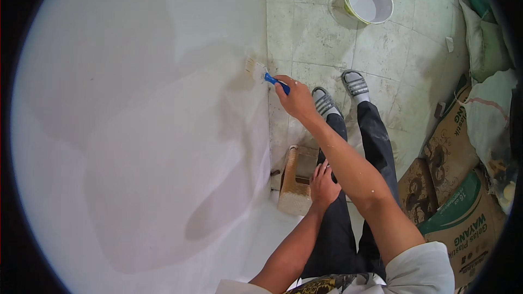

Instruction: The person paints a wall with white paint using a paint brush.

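Observation:
My right hand (298,99) grips the blue handle of a paintbrush (271,78). Its pale bristles meet the white wall (163,130) low down, close to where wall and floor join. Whether the tips press on the wall or hover just off it is hard to tell. My left hand (324,186) lies on my dark trouser leg with its fingers stretched out and nothing in them. Beside that hand stands a worn brown stool (295,196), partly hidden by my leg. A bucket (346,3) of white paint stands on the tiles at the far right of the brush.
Stained floor tiles (321,27) run along the wall. My feet in striped slippers (357,84) stand near the brush. Printed cardboard boxes (463,223), a white sack (487,111) and a greenish sack (490,49) line the right side. A shadow falls across the wall.

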`<action>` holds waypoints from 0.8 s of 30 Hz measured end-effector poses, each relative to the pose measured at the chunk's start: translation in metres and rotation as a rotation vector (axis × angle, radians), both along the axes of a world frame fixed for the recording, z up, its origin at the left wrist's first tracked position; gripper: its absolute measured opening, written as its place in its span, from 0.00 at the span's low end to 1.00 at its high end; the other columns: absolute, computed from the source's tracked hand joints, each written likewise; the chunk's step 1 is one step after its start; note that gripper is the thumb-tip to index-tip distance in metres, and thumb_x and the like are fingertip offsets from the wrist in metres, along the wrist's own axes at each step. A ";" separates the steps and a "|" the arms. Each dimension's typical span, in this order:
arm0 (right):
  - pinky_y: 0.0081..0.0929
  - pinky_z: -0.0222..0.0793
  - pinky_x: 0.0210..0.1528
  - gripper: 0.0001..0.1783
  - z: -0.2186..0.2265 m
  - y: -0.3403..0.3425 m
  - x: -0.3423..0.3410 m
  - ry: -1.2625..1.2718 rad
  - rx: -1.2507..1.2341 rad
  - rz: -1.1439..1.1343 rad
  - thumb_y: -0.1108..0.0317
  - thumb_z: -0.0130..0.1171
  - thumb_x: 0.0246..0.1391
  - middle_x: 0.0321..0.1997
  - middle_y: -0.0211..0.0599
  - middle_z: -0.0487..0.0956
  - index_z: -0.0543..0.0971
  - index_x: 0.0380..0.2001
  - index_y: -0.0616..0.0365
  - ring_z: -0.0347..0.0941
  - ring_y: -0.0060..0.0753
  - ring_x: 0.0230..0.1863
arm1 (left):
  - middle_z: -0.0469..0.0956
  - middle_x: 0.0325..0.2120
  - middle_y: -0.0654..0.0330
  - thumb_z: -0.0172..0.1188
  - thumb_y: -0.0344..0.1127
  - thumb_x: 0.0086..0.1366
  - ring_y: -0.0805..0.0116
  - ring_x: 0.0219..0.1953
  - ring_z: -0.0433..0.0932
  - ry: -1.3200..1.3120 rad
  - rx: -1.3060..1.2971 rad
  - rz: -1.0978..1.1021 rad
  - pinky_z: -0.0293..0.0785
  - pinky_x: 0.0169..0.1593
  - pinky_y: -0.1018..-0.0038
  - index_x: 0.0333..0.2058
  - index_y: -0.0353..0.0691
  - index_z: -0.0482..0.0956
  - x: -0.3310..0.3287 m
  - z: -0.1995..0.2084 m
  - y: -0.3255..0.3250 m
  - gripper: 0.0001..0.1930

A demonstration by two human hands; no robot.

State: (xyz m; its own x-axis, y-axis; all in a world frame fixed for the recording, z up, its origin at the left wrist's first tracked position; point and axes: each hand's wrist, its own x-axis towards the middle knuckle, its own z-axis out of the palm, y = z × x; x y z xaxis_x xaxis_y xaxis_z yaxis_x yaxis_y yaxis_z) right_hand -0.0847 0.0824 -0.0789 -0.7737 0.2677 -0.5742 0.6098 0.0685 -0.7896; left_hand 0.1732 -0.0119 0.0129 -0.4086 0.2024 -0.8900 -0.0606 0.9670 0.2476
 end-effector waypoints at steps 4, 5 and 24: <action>0.48 0.76 0.40 0.15 -0.044 -0.009 -0.025 0.079 0.143 -0.127 0.62 0.59 0.65 0.32 0.54 0.83 0.84 0.51 0.54 0.81 0.60 0.36 | 0.65 0.70 0.60 0.66 0.52 0.62 0.52 0.71 0.61 -0.041 0.018 -0.116 0.60 0.71 0.49 0.64 0.46 0.72 0.006 -0.008 0.008 0.34; 0.49 0.76 0.40 0.15 -0.049 -0.008 -0.032 0.075 0.159 -0.183 0.62 0.59 0.65 0.33 0.54 0.83 0.84 0.51 0.54 0.81 0.61 0.37 | 0.65 0.70 0.60 0.66 0.52 0.62 0.52 0.71 0.61 -0.056 0.039 -0.125 0.60 0.71 0.49 0.64 0.46 0.72 0.015 -0.014 0.010 0.34; 0.51 0.75 0.38 0.16 0.023 0.005 -0.025 0.278 -0.198 0.071 0.63 0.54 0.68 0.34 0.56 0.83 0.81 0.55 0.55 0.80 0.61 0.35 | 0.70 0.66 0.57 0.64 0.53 0.63 0.52 0.70 0.61 0.004 0.011 0.034 0.58 0.71 0.50 0.64 0.47 0.73 -0.015 0.003 0.002 0.33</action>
State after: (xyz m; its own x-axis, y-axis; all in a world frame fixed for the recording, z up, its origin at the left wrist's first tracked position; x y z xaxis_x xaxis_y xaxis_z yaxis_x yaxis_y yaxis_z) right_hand -0.1092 0.0879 -0.0556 -0.9204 0.1117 -0.3746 0.3689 -0.0684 -0.9269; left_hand 0.1587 -0.0096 0.0162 -0.4189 0.1982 -0.8861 -0.0920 0.9616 0.2585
